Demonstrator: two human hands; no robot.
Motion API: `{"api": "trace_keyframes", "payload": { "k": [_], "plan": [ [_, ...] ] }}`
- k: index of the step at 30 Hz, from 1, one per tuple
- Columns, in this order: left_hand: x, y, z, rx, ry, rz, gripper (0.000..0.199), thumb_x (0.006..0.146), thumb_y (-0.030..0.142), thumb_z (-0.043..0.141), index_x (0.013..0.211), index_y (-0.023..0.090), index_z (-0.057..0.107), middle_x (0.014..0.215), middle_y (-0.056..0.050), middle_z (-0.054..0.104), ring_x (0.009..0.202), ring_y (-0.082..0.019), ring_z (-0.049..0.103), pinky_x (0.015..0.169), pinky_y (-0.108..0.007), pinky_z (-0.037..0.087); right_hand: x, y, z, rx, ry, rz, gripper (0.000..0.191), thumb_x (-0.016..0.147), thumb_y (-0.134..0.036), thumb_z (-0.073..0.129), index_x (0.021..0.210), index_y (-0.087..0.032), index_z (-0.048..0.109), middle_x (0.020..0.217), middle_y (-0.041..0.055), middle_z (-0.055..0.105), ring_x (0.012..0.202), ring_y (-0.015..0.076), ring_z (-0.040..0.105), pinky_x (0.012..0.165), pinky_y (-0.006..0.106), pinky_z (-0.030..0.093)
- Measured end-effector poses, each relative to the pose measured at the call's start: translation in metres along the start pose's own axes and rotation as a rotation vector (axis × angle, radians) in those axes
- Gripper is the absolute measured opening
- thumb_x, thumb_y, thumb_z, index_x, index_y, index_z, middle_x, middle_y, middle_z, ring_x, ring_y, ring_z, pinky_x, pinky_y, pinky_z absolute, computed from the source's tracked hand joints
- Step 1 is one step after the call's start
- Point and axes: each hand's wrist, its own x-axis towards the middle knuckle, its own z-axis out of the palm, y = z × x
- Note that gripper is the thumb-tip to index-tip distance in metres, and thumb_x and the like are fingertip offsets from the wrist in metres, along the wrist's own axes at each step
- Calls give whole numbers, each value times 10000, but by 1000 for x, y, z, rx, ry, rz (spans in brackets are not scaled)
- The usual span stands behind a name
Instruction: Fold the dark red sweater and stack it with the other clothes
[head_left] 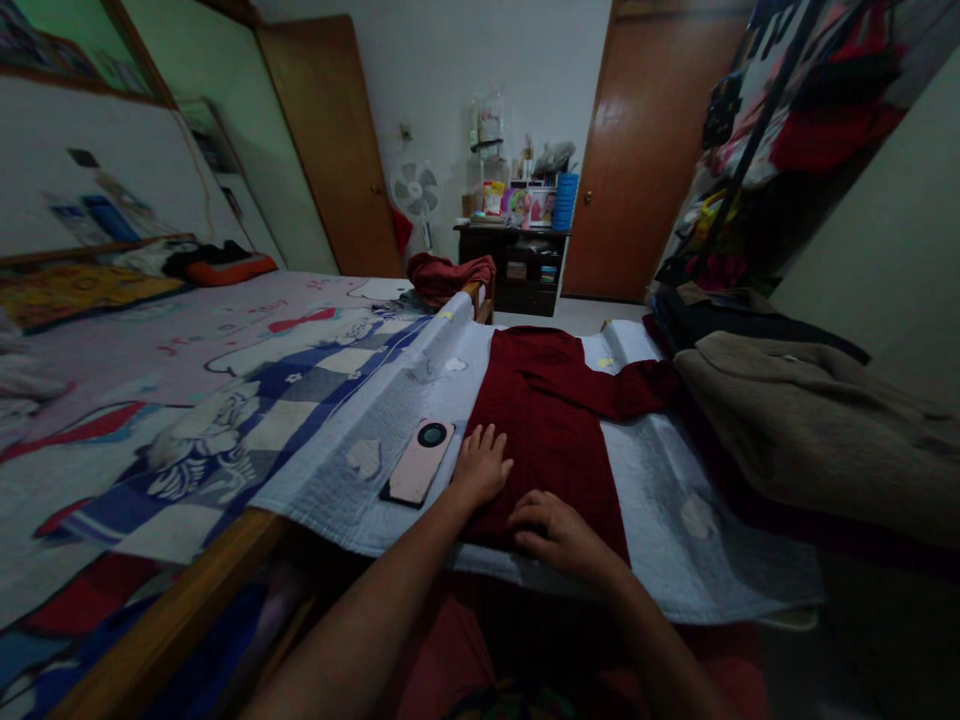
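Note:
A dark red long-sleeved garment (pixel 559 440) lies spread on a pale blue cloth (pixel 660 500), one sleeve stretched out to the right. My left hand (pixel 484 465) rests flat on the garment's left edge, fingers spread. Near the garment's lower edge is my right hand (pixel 559 530), palm down with its fingers loosely bent and touching the fabric; whether they pinch any of it is hidden. Just left of my left hand, a pink phone (pixel 420 465) with a round black camera ring lies face down on the cloth.
On the right, folded clothes including a brown coat (pixel 810 430) are piled up. A bed with a patterned sheet (pixel 225 330) and wooden frame (pixel 180 610) runs along the left. Farther back are a crumpled red cloth (pixel 450 278), a fan (pixel 415 190) and a dark cabinet (pixel 514 260).

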Motion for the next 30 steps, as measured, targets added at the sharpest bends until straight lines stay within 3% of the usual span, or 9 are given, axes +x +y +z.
{"api": "trace_keyframes", "payload": {
  "k": [3, 5, 8, 11, 14, 19, 25, 27, 30],
  "plan": [
    [14, 4, -10, -27, 11, 4, 384, 919, 243, 451, 1280, 153, 544, 1425, -161, 477, 1348, -309, 387, 1093, -493, 317, 3, 0, -16, 186, -1, 33, 240, 846, -203, 542, 1048, -222, 671, 1002, 23, 684, 911, 167, 624, 843, 284, 481],
    [24, 10, -15, -57, 29, 23, 379, 921, 170, 400, 1266, 140, 553, 1422, -154, 484, 1349, -275, 394, 1103, -456, 316, 8, 5, -27, 210, 83, 79, 245, 859, -210, 507, 1055, -213, 655, 993, 26, 694, 883, 167, 639, 823, 289, 498],
    [35, 23, -12, -90, 32, 55, 422, 935, 178, 372, 1336, 118, 488, 1470, -149, 432, 1388, -243, 343, 1127, -418, 295, 19, 23, -37, -8, 329, 113, 238, 874, -201, 467, 1020, -201, 655, 1053, 61, 683, 985, 190, 624, 914, 346, 477],
    [37, 34, 0, -85, 15, 67, 478, 961, 277, 363, 1401, 95, 414, 1503, -158, 379, 1406, -258, 309, 1134, -428, 285, 26, 48, -34, -340, 476, 182, 339, 866, -193, 492, 1184, -163, 603, 1340, 135, 545, 1285, 260, 454, 1066, 455, 360],
    [32, 39, 14, -52, 39, 78, 499, 973, 353, 341, 1411, 123, 414, 1514, -140, 367, 1414, -265, 293, 1146, -446, 258, 23, 68, -21, -527, 398, 281, 467, 881, -261, 531, 1334, -150, 505, 1471, 163, 409, 1404, 303, 288, 1103, 514, 289],
    [30, 38, 22, -25, 87, 80, 503, 966, 380, 356, 1402, 143, 437, 1512, -122, 378, 1410, -259, 302, 1151, -439, 255, 16, 76, -10, -616, 286, 340, 487, 922, -339, 488, 1381, -177, 476, 1502, 137, 378, 1417, 307, 261, 1119, 505, 248],
    [31, 39, 23, 1, 103, 64, 500, 964, 395, 364, 1403, 168, 440, 1515, -99, 378, 1407, -246, 310, 1148, -432, 267, 33, 65, -47, -571, 166, 346, 359, 875, -271, 536, 1212, -176, 615, 1310, 133, 583, 1219, 266, 519, 1028, 395, 374],
    [30, 39, 25, 10, 104, 59, 496, 965, 395, 361, 1401, 173, 442, 1518, -95, 374, 1406, -244, 312, 1147, -431, 270, 45, 67, -61, -553, 184, 351, 298, 886, -225, 497, 1138, -174, 647, 1184, 114, 653, 1107, 228, 586, 990, 350, 402],
    [30, 39, 27, 18, 123, 63, 493, 964, 387, 364, 1404, 178, 437, 1521, -91, 370, 1407, -241, 311, 1149, -431, 270, 66, 78, -73, -543, 282, 315, 315, 888, -186, 479, 1161, -148, 633, 1223, 119, 632, 1158, 218, 557, 1019, 331, 386]
  ]
}}
